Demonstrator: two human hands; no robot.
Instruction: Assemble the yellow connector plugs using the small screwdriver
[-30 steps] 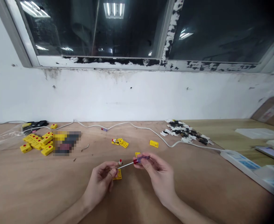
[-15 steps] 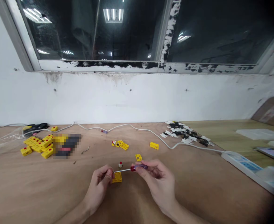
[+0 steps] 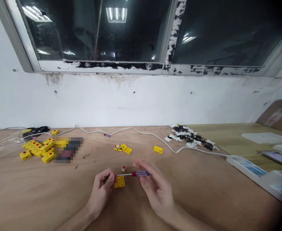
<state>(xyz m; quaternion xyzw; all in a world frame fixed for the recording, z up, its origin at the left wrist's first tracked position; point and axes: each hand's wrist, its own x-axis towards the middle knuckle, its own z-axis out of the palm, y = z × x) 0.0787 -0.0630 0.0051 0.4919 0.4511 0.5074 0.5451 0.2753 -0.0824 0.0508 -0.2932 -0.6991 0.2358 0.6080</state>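
Nearest, the two bare hands meet over a brown wooden table [image 3: 59, 199]. The left hand [image 3: 104, 184] is pinched around the tip end of a screwdriver [image 3: 140, 173] (whether a small part is caught there too, I cannot tell), and the shaft lies about level. The right hand [image 3: 156, 184] is loose, its thumb and blurred fingers spread apart around the purple-and-red handle. Under the left fingertips, partly hidden by them, is a yellow cover [image 3: 120, 182]; contact between them is unclear. Just beyond the shaft stands a small white piece with a red button [image 3: 123, 168]. At the right, a white power strip [image 3: 239, 164] runs slantwise. Farther back, an opened yellow case [image 3: 126, 149] lies near the middle, with a yellow block [image 3: 158, 149] to its right. To the left, yellow boxes [image 3: 36, 149] with red buttons sit heaped beside a blurred-out patch. Behind these, a second screwdriver [image 3: 106, 135] lies by a white cable [image 3: 145, 132], and black and white scraps [image 3: 191, 137] are piled to the right. Last come the white wall [image 3: 95, 99] and a dark window [image 3: 136, 35] reflecting lights.
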